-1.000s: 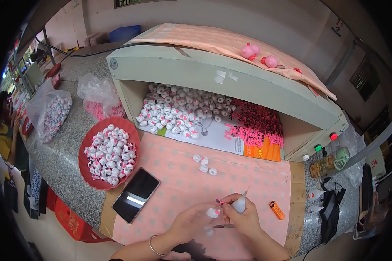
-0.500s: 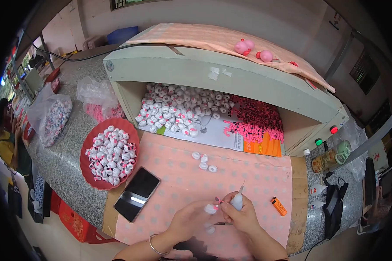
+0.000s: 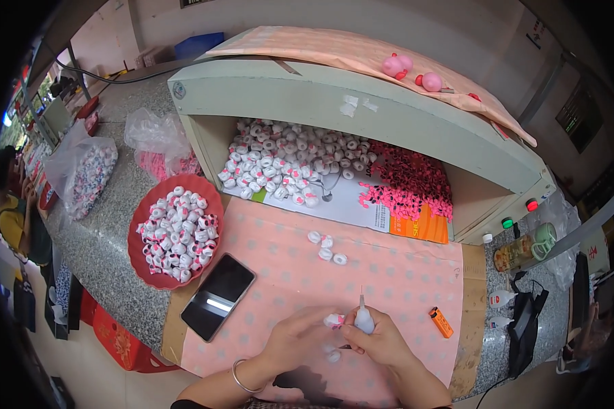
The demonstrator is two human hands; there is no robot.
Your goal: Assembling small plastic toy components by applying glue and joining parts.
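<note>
Two bare forearms enter from the lower edge of the frame. The left hand wears a thin silver bangle at the wrist; the right hand is unadorned.

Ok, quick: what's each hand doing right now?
Left hand: closed on a small white-and-pink piece.
Right hand: closed around a small white glue bottle, nozzle pointing up.

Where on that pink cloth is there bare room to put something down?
Free: the pink cloth between the four loose beads and the orange lighter, and between the phone and those beads. Crowded: the red plate, the box opening, and around both hands.
</note>
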